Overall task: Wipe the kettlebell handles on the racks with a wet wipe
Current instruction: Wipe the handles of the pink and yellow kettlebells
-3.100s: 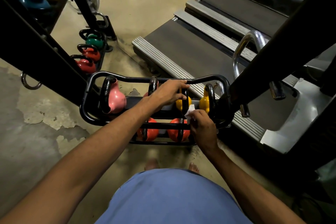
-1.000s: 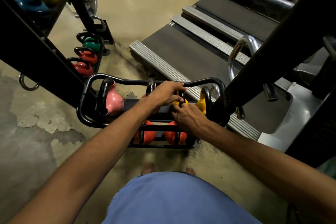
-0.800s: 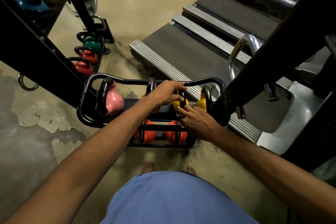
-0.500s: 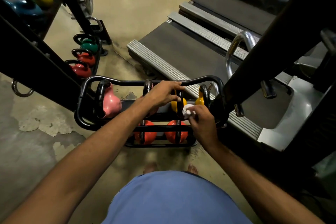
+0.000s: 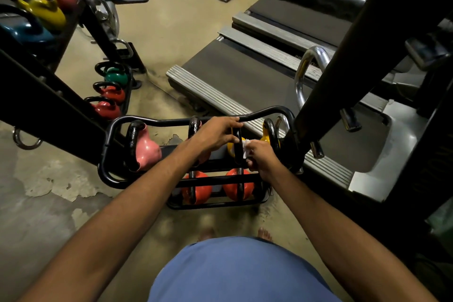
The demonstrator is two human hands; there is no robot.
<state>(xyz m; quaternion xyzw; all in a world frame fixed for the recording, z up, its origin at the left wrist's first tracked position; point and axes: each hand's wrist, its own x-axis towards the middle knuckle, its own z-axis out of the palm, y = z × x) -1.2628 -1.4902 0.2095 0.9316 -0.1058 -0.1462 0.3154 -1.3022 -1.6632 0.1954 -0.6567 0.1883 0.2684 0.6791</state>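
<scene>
Nearest, I see a blue shirt [image 5: 235, 270] and bare toes [image 5: 264, 234] on the floor. Next comes the rack [image 5: 267, 111]: two orange kettlebells [image 5: 197, 187] sit on its lower tier. Above them the right hand [image 5: 262, 157] pinches the crumpled wet wipe [image 5: 246, 148] against the right side of a black handle [image 5: 237, 147], which belongs to a yellow kettlebell [image 5: 230, 148] on the upper tier, toward the rack's right end. The left hand [image 5: 215, 135] curls over that handle's top, fingers reaching the far rail. I make out a pink kettlebell [image 5: 147, 149] at the rack's left end. A treadmill [image 5: 245, 76] lies beyond.
</scene>
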